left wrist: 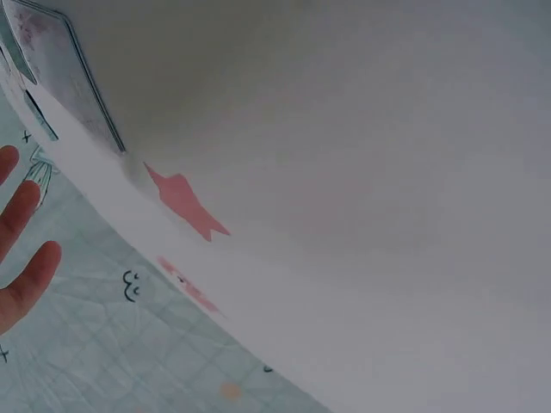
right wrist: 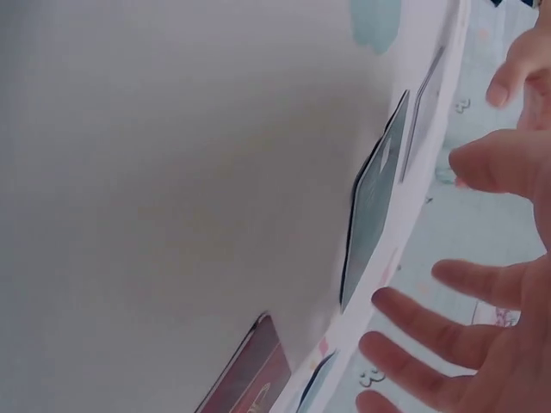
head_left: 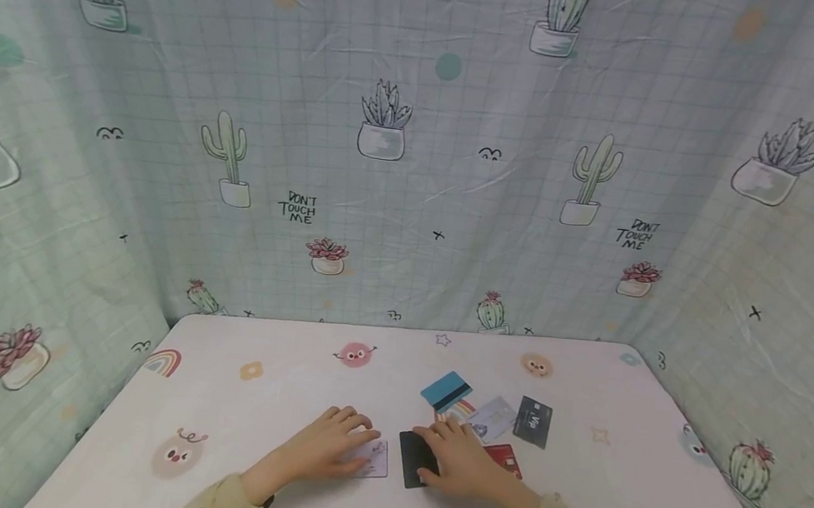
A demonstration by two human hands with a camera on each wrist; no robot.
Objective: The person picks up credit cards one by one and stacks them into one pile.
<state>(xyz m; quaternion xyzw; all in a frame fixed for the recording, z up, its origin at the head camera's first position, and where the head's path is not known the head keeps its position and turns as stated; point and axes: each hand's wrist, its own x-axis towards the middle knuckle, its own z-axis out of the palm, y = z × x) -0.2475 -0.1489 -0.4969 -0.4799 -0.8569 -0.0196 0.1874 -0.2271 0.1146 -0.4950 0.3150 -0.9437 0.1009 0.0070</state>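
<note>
A pale purple card (head_left: 376, 460) lies on the table under the fingertips of my left hand (head_left: 326, 448). In the left wrist view that card (left wrist: 69, 73) appears at the upper left, and the spread fingers (left wrist: 26, 280) show apart from it. My right hand (head_left: 464, 463) hovers over a black card (head_left: 413, 461), thumb near its lower edge and fingers near its upper one. The right wrist view shows loosely spread fingers (right wrist: 456, 331) and the black card (right wrist: 374, 211) flat on the table; contact is not clear. A red card (head_left: 506, 460) is partly hidden behind the right hand.
Beyond the right hand lie a blue card (head_left: 447, 391) with a dark stripe, a whitish card (head_left: 494, 419) and a dark grey card (head_left: 534, 422) marked "Vip". The white table (head_left: 272, 381) has printed figures. A patterned curtain (head_left: 414, 188) hangs behind and at both sides.
</note>
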